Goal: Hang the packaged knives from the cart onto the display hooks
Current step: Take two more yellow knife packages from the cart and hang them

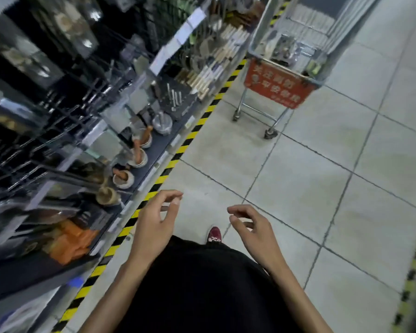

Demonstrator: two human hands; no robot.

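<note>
Hands, two.
- Left hand [154, 222]: fingers loosely curled, holding nothing.
- Right hand [252, 227]: the same, empty, beside the left with a gap between.

Shoe [214, 234], one, red, on the floor tiles below and between the hands.

Striped floor tape [190, 138], one band, running from just left of the left hand away up the aisle.

Shelf [154, 162] left of the left hand, carrying five mortars with pestles [138, 157]: one metal, three pale, one wooden. Orange packs [70, 239] lie nearer, too blurred to count.

Hanging knives [226, 44], pale-handled, far ahead and left of the hands. The display hooks are too blurred to count.

Cart [255, 42], one, on wheels, well ahead and right of the hands, with one red sign [277, 84]. The packaged knives [281, 46] are a blurred heap inside, not countable.

Hazards, as judged:
- The wheeled cart may roll when someone reaches into it.
- A pack pulled from the heap may snag or spill others.
- A hole that misses its hook would drop a blade.
- The left hand, close to the shelf, could knock a mortar.
</note>
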